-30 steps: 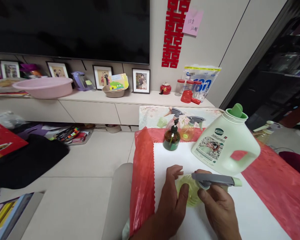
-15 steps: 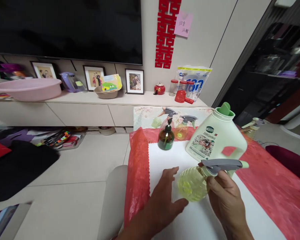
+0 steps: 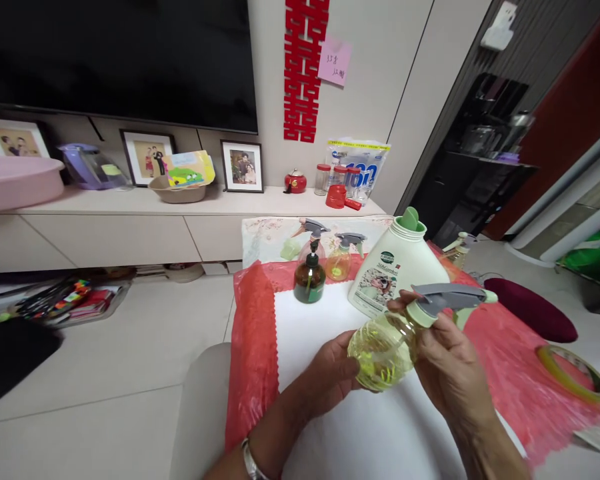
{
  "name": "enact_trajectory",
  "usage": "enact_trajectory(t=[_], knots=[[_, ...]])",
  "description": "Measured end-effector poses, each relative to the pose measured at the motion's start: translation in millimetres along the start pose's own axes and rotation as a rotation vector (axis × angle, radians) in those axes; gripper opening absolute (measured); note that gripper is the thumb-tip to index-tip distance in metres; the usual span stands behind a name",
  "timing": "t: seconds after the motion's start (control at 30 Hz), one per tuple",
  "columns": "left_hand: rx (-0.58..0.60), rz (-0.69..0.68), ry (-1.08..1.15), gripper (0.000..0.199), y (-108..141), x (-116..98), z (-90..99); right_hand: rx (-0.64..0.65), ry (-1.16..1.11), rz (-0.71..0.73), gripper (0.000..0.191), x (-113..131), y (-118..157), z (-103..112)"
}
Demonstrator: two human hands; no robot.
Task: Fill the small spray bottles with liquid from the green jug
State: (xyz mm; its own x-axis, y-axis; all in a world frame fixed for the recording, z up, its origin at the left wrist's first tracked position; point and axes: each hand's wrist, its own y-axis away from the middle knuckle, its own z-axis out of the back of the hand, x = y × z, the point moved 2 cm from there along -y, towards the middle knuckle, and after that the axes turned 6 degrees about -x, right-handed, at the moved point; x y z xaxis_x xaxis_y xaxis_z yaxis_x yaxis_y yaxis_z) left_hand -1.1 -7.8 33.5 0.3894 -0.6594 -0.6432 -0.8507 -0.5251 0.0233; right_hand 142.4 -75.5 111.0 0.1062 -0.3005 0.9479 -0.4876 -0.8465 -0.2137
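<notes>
A clear yellow-green spray bottle with a grey and pale green trigger head is held tilted, its nozzle pointing right. My left hand is closed around its base. At the neck, my right hand grips it, some fingers hidden behind the bottle. Just behind stands a large pale green detergent jug with a green piece in its mouth. A dark brown pump bottle stands to the left of the jug, and an orange-tinted spray bottle stands between them, farther back.
The table bears a white sheet over red plastic film. A roll of yellow tape lies at the right. Behind runs a low cabinet with picture frames, jars and a pink basin. A dark red stool stands beyond.
My left hand, open beside the bottle before, has closed on its base. The bottle has tipped, its trigger head rising. The view has turned to the right.
</notes>
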Motion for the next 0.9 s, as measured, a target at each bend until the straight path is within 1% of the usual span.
enact_trajectory(t=[0.1,0.17,0.2,0.23,0.33,0.4,0.47,0.57,0.63,0.7,0.77,0.83,0.9], knots=[[0.014,-0.021,0.008,0.066,3.2,1.3,3.4,0.161,0.051,-0.105,0.07,-10.6,7.2,-3.3],[-0.002,-0.044,0.02,0.063,4.3,1.8,6.1,0.195,0.099,-0.131,0.083,-16.8,11.3,-6.4],[-0.015,-0.052,0.022,0.062,4.5,2.0,7.0,0.198,0.126,-0.122,0.086,-18.9,12.6,-8.1],[-0.026,-0.056,0.02,0.061,4.5,2.0,7.2,0.195,0.15,-0.107,0.086,-20.4,13.6,-9.7],[-0.026,-0.044,-0.003,0.065,4.4,1.4,4.1,0.165,0.193,-0.058,0.079,-21.4,16.0,-11.3],[-0.011,-0.031,-0.029,0.066,4.8,1.0,2.4,0.15,0.23,-0.028,0.075,-18.9,18.6,-8.3],[-0.018,-0.028,-0.059,0.063,5.3,1.7,5.1,0.138,0.279,-0.003,0.074,-13.5,22.7,-1.1],[-0.096,-0.022,-0.096,0.05,4.3,6.7,18.7,0.061,0.328,0.007,0.073,-1.3,28.8,19.4],[-0.159,-0.01,-0.104,0.044,2.5,11.4,29.1,-0.014,0.378,0.044,0.073,8.7,29.4,39.2],[-0.196,0.013,-0.105,0.043,0.5,15.4,36.2,-0.079,0.445,0.107,0.071,17.9,24.4,62.4],[-0.202,0.027,-0.103,0.045,-0.9,17.0,38.9,-0.162,0.528,0.149,0.067,23.5,13.4,87.8],[-0.19,0.027,-0.101,0.05,-1.3,15.9,38.6,-0.27,0.623,0.14,0.065,23.6,-2.5,113.4],[-0.185,0.027,-0.095,0.055,-1.4,13.6,37.6,-0.364,0.703,0.115,0.068,17.8,-20.7,136.8]])
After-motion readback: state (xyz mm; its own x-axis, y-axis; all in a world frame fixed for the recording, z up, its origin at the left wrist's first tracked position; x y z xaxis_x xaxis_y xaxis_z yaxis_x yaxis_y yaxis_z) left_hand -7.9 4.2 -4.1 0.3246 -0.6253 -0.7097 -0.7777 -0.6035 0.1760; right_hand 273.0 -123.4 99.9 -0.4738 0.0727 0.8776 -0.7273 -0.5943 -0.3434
